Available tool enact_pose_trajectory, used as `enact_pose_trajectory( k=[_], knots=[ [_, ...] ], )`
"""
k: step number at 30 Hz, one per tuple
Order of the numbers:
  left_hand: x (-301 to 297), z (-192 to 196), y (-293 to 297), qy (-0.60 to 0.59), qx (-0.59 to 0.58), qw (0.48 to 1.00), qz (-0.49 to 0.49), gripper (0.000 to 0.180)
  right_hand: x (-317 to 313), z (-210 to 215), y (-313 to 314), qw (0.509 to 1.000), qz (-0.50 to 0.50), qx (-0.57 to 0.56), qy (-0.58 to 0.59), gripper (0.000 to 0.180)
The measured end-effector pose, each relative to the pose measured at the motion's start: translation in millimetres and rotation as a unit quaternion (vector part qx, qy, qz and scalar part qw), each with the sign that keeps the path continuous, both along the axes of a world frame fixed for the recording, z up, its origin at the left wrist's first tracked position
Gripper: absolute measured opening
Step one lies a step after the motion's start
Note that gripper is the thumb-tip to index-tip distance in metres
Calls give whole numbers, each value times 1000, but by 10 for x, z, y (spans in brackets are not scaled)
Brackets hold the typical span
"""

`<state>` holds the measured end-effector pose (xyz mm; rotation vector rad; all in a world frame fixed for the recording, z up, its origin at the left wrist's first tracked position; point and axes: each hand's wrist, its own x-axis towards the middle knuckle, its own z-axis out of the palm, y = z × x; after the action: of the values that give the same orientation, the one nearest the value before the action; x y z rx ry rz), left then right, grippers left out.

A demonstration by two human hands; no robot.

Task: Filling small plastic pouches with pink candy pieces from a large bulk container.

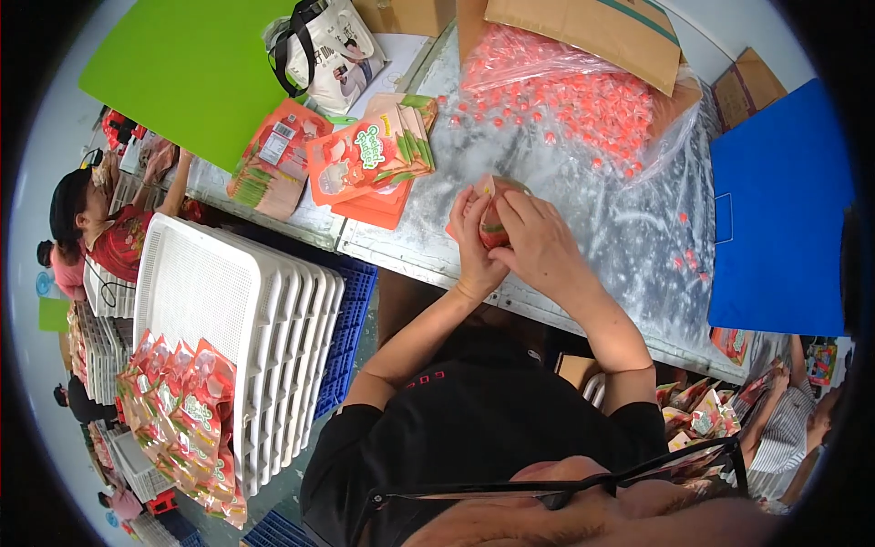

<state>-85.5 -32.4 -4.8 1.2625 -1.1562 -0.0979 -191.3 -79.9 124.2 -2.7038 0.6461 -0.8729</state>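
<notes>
Both my hands close around a red and green printed pouch (pixel 493 228) above the near edge of the metal table. My left hand (pixel 470 239) grips its left side, and my right hand (pixel 544 239) curls over its right side and top. The pouch's mouth and inside are mostly hidden by my fingers. Beyond my hands, small red wrapped balls (pixel 583 100) spill from a clear bag in a cardboard box. Flat red pouches (pixel 351 169) are fanned out to the left, beside another stack of pouches (pixel 278 159) lying back side up.
Stacked white plastic trays (pixel 264 310) stand at my left with filled pouches (pixel 187 415) on top. A blue panel (pixel 779 219) borders the table's right side, a green panel (pixel 196 68) its far left. A tote bag (pixel 326 56) stands behind. Co-workers (pixel 118 223) are at the left.
</notes>
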Motion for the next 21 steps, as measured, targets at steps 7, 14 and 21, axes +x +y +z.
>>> enact_pose_trajectory(
  k=[7,14,21],
  knots=[
    [141,129,240,-45,15,997,-67,99,-94,-28,-150,971,156,63,171,12],
    [872,365,238,49,212,919,-328,113,-171,-6,-85,957,231,-116,130,11],
    [679,517,269,24,263,911,-318,76,-197,-12,-40,938,144,-93,300,8]
  ],
)
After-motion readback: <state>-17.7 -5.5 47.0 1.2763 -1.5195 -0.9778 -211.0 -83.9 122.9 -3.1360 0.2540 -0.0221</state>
